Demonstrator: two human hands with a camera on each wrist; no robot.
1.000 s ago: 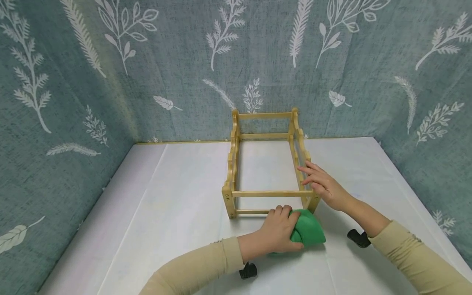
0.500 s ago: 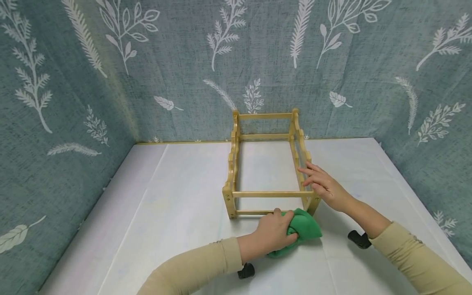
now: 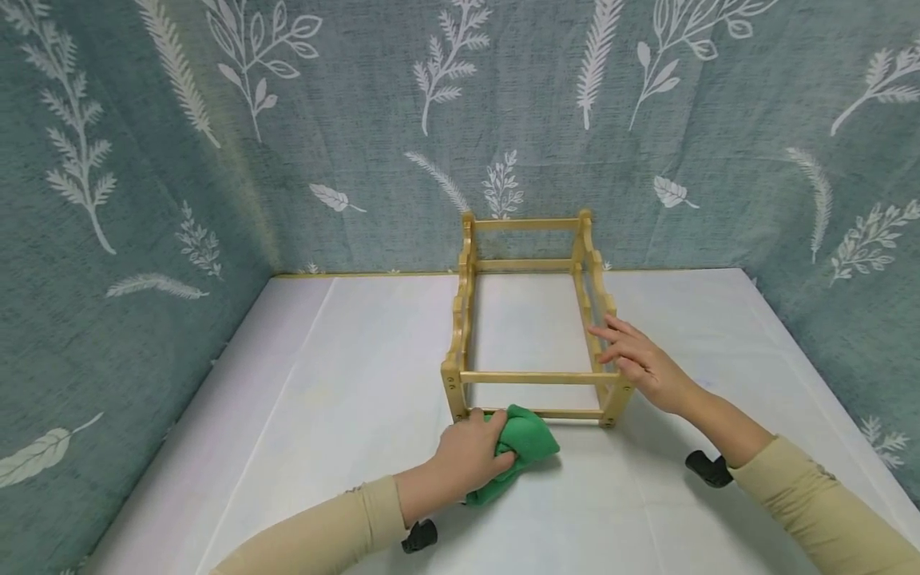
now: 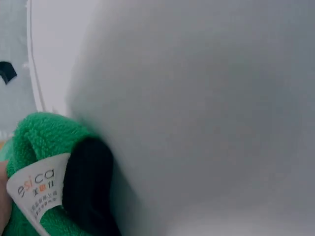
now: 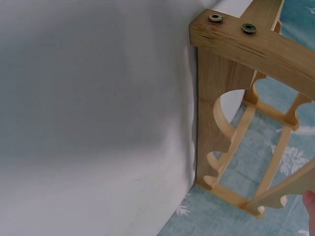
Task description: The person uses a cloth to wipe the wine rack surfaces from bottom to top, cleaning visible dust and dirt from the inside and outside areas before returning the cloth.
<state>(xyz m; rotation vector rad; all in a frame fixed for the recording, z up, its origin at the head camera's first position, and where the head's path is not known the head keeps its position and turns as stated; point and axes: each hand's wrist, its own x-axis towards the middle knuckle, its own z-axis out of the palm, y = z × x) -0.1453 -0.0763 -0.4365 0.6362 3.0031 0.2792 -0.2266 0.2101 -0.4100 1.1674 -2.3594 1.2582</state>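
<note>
A wooden rack [image 3: 535, 378] with scalloped side panels stands on the table, away from me. My left hand [image 3: 460, 457] grips a bunched green cloth [image 3: 528, 437] at the rack's front lower rail, toward its left end. The left wrist view shows the cloth's fluffy pile [image 4: 54, 132] and a white printed label [image 4: 42, 184]. My right hand [image 3: 650, 369] rests on the rack's right side panel, its fingers extended over the top edge. In the right wrist view the rack's corner post [image 5: 214, 73] appears close up, and one fingertip [image 5: 309, 209] shows at the right edge.
Black wrist-worn devices [image 3: 420, 536] hang under both wrists. A white sheet [image 3: 345, 359] covers the table around the rack. Teal leaf-patterned fabric [image 3: 374, 144] closes off the back and both sides.
My left hand has slid the green cloth leftward along the front of the rack, from its right end toward its left. My right hand keeps its place on the side panel.
</note>
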